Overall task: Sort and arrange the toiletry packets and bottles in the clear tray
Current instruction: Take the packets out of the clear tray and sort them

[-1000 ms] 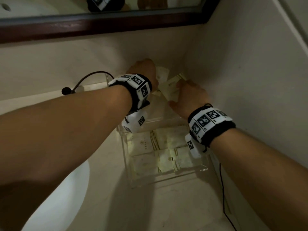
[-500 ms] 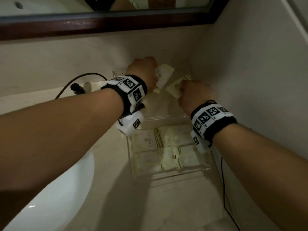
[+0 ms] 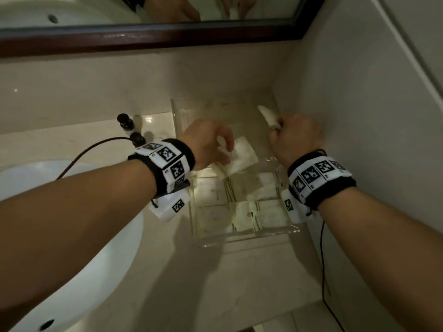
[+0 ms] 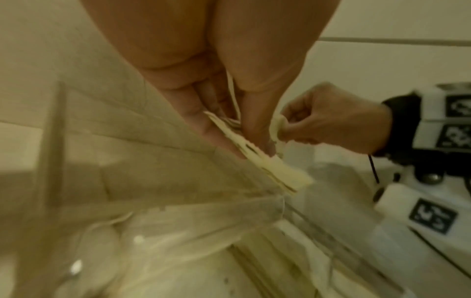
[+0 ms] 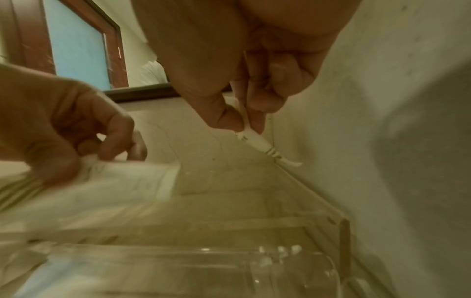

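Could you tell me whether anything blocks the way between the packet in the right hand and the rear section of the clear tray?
Nothing visible does. The right hand pinches a packet above the rear section of the clear tray, which looks bare beneath it. The left hand holds its own packets off to the left, nearer the front section.

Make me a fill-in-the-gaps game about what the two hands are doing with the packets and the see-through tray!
1. The left hand pinches a small stack of ____ over the clear tray.
2. The right hand holds just ____ packet, near the wall.
3. More packets lie flat in the tray's ____ compartment, the one closest to the person.
4. Left of the tray, set in the counter, is a white ____.

Missing words: packets; one; front; sink
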A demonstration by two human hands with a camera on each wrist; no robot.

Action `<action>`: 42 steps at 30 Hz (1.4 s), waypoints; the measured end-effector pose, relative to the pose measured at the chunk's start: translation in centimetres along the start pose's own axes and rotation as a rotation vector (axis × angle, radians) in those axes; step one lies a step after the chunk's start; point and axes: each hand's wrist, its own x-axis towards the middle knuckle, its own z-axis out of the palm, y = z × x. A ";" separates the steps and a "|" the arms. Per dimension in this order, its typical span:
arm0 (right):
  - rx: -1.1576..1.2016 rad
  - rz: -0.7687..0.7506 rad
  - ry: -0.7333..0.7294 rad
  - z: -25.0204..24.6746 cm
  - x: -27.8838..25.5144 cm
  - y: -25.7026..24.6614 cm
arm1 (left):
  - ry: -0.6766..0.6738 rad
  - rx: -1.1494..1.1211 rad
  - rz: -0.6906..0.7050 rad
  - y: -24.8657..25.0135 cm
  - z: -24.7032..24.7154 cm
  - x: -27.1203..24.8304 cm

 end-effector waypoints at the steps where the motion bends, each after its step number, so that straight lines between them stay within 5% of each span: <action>1: 0.016 -0.008 0.019 -0.1 -0.5 -0.1 | -0.046 0.017 0.001 -0.1 0.3 -0.5; 9: 0.179 -0.162 0.177 0.3 -4.8 -1.2 | -0.226 0.226 0.087 -2.1 1.6 -2.3; 23: 0.297 -0.364 0.135 2.4 -9.8 -1.9 | -0.199 0.635 0.291 -3.2 2.9 -3.7; 35: -0.019 -0.650 -0.431 3.2 -13.5 -5.0 | -0.125 0.587 0.142 -4.1 3.2 -4.2; 42: -0.103 -0.668 -0.522 4.0 -13.6 -6.9 | -0.051 0.485 0.034 -4.6 2.4 -6.3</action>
